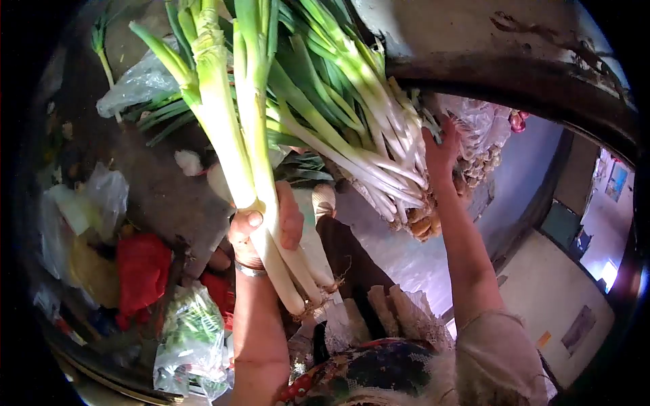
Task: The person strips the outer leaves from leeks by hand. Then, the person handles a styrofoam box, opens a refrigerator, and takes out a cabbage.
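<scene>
The left hand [287,218] grips a few leeks [232,145] by their white stems, low down, just above the roots. Its fingers are closed round the stems, the thumb lying across the near left side and the others curled over the right. The leeks stand out ahead of the person, roots toward the body, green tops pointing far and a little left, so their long axis runs nearly straight away from the chest.

The right hand [443,145] reaches out farther, at the right edge of a leek heap [379,128]. Its fingers are in shadow and partly hidden; I cannot tell whether they are spread or pinching something. The heap lies just left of these fingers, its stems slanting from leafy tops at far left to roots at near right. The right hand is the nearer one to those root ends, while the left hand and its leeks stand to the heap's left, the two sets of leaves overlapping in this view.

Just beyond the right hand is a clear plastic bag [476,122]. Well off to the left are a red bag [142,271] and a clear bag of greens [195,331].
</scene>
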Demonstrator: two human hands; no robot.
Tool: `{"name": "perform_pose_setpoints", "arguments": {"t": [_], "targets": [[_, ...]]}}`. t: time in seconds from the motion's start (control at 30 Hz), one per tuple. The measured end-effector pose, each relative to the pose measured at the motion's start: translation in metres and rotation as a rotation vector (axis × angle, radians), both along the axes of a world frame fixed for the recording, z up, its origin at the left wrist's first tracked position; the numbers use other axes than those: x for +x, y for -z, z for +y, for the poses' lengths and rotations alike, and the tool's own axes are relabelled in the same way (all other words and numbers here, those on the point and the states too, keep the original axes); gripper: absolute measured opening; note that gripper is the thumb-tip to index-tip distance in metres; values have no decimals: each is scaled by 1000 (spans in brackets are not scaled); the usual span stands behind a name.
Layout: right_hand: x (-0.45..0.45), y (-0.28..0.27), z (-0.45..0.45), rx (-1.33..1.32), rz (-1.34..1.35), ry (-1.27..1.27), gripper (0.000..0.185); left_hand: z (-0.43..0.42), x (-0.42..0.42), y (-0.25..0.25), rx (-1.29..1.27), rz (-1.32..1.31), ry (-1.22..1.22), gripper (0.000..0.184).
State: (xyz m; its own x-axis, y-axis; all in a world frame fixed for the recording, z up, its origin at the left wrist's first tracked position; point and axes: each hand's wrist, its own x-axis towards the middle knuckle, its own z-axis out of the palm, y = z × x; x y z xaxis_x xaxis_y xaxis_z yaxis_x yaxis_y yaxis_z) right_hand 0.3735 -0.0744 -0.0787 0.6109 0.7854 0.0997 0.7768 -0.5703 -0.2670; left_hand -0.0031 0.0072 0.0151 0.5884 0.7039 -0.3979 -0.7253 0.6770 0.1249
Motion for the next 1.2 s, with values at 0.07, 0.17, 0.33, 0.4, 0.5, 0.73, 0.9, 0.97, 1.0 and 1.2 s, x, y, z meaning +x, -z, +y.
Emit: {"name": "perform_pose_setpoints", "arguments": {"t": [0.07,0.17,0.33,0.4,0.5,0.73,0.9,0.97,1.0,1.2], "targets": [[-4,1,10,37,135,-34,54,2,3,-3,-10,33,-21,44],[20,33,22,-71,323,50,42,4,5,-5,-3,52,-9,45],[63,84,26,-258,145,-59,39,-5,14,0,59,202,61,50],[62,81,26,-199,486,-110,42,-8,21,-6,32,207,65,50],[-21,-43,57,-223,442,-192,40,-11,34,-8,108,71,203,50],[-128,-166,73,11,1724,-242,85,-52,101,-22,352,351,380,76],[-132,-184,64,-170,1380,12,84,-61,124,-17,679,481,338,80],[-117,-170,53,-144,1212,-46,82,-51,117,-24,595,475,463,81],[-111,-159,51,-148,1216,-58,82,-47,113,-28,515,464,592,83],[-63,-28,41,-252,402,-380,85,-80,112,-5,895,664,763,63]]}}
